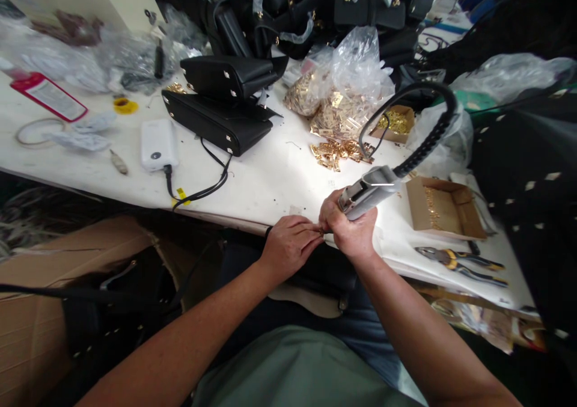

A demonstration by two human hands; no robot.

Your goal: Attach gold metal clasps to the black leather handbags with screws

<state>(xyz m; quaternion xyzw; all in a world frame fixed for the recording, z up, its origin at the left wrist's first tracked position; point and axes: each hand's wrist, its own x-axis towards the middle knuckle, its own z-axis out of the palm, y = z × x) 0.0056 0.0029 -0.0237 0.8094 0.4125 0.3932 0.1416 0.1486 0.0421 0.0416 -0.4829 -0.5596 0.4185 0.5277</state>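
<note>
My right hand (349, 229) is wrapped around a grey electric screwdriver (374, 187), whose thick black cord (424, 151) loops up and back over the table. The screwdriver's tip points down and left, toward the fingertips of my left hand (293, 244). Those fingers are closed at the table's front edge, on part of a black handbag (331, 275) lying in my lap. A speck of gold-coloured metal shows at the fingertips, too small to make out. A beige piece (309, 299) shows on the bag below my hands.
Gold metal fittings (336, 153) lie loose before clear plastic bags (349, 97) of fittings. Cardboard boxes (446, 208) and pliers (460, 263) are at right. Two black handbags (216, 118), a white power bank (158, 145) and a red bottle (49, 96) stand left. A large carton (58, 257) is below.
</note>
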